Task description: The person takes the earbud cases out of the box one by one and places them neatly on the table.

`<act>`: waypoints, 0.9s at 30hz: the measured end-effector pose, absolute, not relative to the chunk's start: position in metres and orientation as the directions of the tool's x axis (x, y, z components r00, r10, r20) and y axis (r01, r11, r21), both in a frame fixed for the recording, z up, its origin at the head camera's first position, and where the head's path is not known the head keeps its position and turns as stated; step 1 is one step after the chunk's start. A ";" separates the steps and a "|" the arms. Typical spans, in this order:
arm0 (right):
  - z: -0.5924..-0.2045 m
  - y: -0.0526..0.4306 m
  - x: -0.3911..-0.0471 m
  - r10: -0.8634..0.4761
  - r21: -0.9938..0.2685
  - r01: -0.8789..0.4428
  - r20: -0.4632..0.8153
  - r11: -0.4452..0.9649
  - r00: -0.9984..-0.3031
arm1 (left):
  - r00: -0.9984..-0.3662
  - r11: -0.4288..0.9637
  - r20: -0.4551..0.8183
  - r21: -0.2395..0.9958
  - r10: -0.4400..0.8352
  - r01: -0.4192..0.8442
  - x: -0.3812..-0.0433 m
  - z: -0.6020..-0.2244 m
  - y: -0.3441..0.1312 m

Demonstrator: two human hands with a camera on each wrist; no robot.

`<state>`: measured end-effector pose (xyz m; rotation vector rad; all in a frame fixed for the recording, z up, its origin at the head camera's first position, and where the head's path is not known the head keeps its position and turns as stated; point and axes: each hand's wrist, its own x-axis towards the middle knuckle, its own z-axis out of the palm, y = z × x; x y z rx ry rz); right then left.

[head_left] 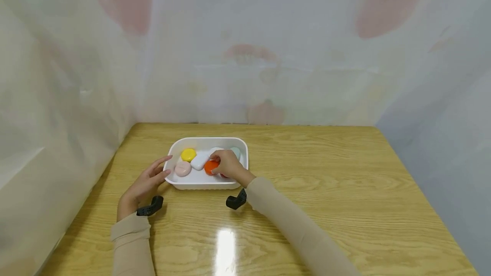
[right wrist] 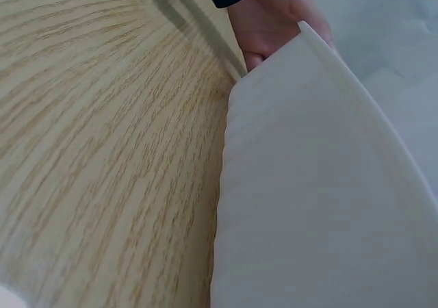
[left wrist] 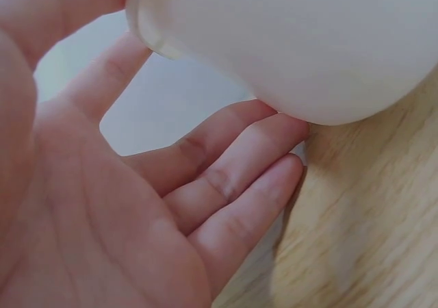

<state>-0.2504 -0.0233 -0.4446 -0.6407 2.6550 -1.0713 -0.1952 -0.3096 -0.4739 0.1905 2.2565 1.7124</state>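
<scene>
A white tray (head_left: 209,182) with raised walls stands on the table and holds several smooth, rounded pieces. My left hand (head_left: 145,184) is at the tray's left end; in the left wrist view its thumb and index finger are at the rim, and the other fingertips touch the outer wall low down. Inside the tray, my right hand (head_left: 230,164) pinches an orange round piece (head_left: 210,167). Left of it lie a yellow round piece (head_left: 188,154), a pale pink one (head_left: 183,168) and a white oblong one (head_left: 199,161). A pale green piece (head_left: 235,152) and a red piece are partly hidden by the right hand.
The wooden table (head_left: 330,191) extends to the right and in front of the tray. A pale patterned sheet (head_left: 253,54) hangs behind and at both sides. Black camera mounts (head_left: 236,199) sit on both wrists.
</scene>
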 end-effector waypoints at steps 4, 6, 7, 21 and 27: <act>-0.445 -0.023 -0.251 -0.476 -0.687 -0.328 -0.029 0.648 -0.879 | -0.944 0.284 -0.163 0.956 0.288 -0.078 -0.195 -0.472 -0.310; -0.446 -0.024 -0.251 -0.488 -0.668 -0.346 -0.029 0.659 -0.872 | -0.942 0.285 -0.167 0.955 0.290 -0.081 -0.194 -0.471 -0.310; -0.446 -0.024 -0.251 -0.496 -0.654 -0.359 -0.028 0.666 -0.868 | -0.943 0.291 -0.170 0.953 0.287 -0.084 -0.194 -0.470 -0.310; -0.449 -0.026 -0.252 -0.560 -0.583 -0.416 -0.083 0.698 -0.825 | -0.943 0.311 -0.177 0.947 0.281 -0.085 -0.193 -0.468 -0.310; -0.450 -0.026 -0.253 -0.563 -0.596 -0.417 -0.072 0.687 -0.823 | -0.946 0.309 -0.174 0.947 0.275 -0.085 -0.193 -0.468 -0.309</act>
